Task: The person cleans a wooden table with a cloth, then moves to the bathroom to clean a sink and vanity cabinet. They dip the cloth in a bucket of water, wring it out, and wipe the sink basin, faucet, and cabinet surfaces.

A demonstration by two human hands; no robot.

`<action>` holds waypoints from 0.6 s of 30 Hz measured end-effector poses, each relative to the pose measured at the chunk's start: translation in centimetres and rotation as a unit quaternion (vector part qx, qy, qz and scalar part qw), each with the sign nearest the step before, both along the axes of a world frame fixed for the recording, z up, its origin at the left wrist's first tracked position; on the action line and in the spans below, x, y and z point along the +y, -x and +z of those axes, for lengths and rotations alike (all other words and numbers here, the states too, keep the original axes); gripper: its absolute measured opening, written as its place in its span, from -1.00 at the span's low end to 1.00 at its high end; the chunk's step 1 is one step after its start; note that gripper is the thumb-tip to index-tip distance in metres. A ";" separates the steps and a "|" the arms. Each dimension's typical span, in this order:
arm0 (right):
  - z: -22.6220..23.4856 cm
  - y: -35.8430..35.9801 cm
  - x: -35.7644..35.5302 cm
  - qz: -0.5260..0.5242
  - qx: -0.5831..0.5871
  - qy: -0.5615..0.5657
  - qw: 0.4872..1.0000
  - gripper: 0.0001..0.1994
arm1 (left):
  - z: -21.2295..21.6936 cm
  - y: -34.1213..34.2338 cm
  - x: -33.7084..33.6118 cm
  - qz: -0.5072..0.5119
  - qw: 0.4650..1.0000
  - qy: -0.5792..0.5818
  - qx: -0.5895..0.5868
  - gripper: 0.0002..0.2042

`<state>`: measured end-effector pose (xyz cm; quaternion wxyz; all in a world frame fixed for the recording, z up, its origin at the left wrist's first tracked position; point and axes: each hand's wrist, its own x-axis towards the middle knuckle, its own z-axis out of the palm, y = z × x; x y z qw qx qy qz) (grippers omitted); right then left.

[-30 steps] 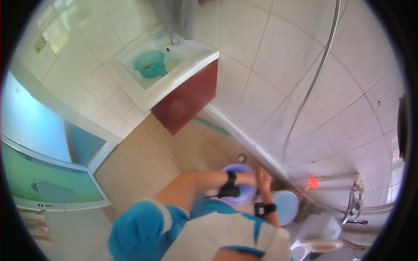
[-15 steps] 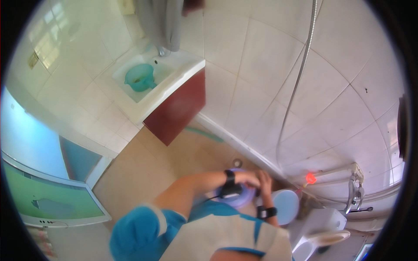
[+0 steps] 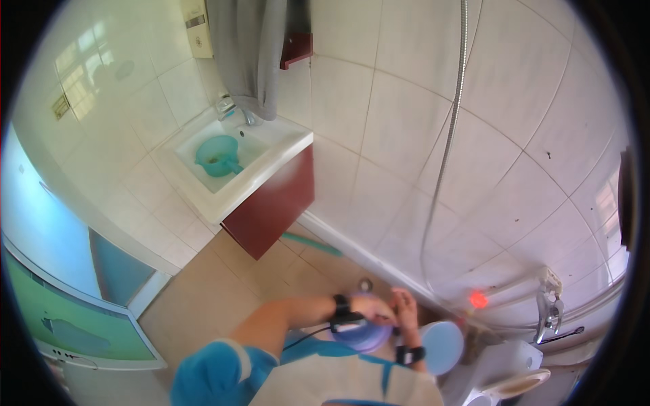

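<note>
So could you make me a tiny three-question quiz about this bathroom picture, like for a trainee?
1. True or false: the teal scoop lies inside the white sink.
2. What do the left hand and right hand touch? A) a purple basin B) the shower hose C) the grey towel
3. Fill in: the cabinet under the sink is dark ____.

Key: 1. true. 2. A, both hands rest on the purple basin low by the tiled wall; the shower hose and grey towel hang untouched. 3. red.
</note>
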<state>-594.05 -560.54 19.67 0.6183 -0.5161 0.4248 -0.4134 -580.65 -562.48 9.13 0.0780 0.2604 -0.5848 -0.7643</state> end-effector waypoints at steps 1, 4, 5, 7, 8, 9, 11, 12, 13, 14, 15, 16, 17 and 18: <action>0.3 0.1 0.1 0.002 0.010 -0.008 1.000 -0.82 | -0.1 0.3 0.0 -0.008 1.000 0.011 0.000 -0.88; -0.4 -0.1 0.1 -0.012 0.049 -0.046 0.998 -0.79 | -0.5 0.2 0.9 0.019 0.992 -0.097 0.076 -0.90; -1.2 -0.4 -0.2 -0.037 0.055 0.002 0.998 -0.80 | -0.6 0.2 1.2 0.051 0.986 -0.135 0.079 -0.90; -3.8 -0.5 -0.4 -0.088 0.058 0.062 0.993 -0.81 | 0.4 1.7 2.6 0.155 0.978 -0.130 0.053 -0.96; -4.7 0.4 -0.3 -0.121 0.056 0.078 0.988 -0.81 | 2.0 3.5 3.3 0.216 0.973 -0.083 0.016 -0.96; -5.2 1.5 -0.2 -0.160 0.037 0.067 0.984 -0.80 | 5.2 3.9 3.0 0.215 0.975 -0.025 0.046 -0.96; -5.8 0.2 -0.2 -0.184 0.013 0.055 0.981 -0.81 | 6.2 2.5 3.5 0.246 0.958 0.145 0.034 -0.89; -6.2 -0.4 0.2 -0.195 0.003 0.046 0.980 -0.81 | 5.3 2.9 3.5 0.252 0.935 0.248 0.001 -0.85; -6.9 -0.3 0.2 -0.205 0.006 0.053 0.977 -0.81 | 5.3 3.0 3.6 0.249 0.923 0.293 -0.022 -0.83; -7.6 -0.2 0.4 -0.214 0.003 0.054 0.975 -0.82 | 5.3 2.9 3.7 0.248 0.907 0.337 -0.047 -0.80; -8.3 -0.1 0.4 -0.224 -0.001 0.055 0.973 -0.82 | 5.5 2.8 3.9 0.247 0.911 0.324 -0.067 -0.78; -9.1 0.3 0.3 -0.236 -0.008 0.058 0.970 -0.83 | 5.8 3.1 4.0 0.245 0.912 0.320 -0.075 -0.77; -10.7 1.0 0.0 -0.238 -0.013 0.065 0.969 -0.83 | 6.1 3.2 4.2 0.242 0.913 0.316 -0.084 -0.75; -11.1 0.8 -0.3 -0.236 -0.019 0.072 0.969 -0.83 | 5.8 3.1 4.2 0.247 0.911 0.318 -0.083 -0.75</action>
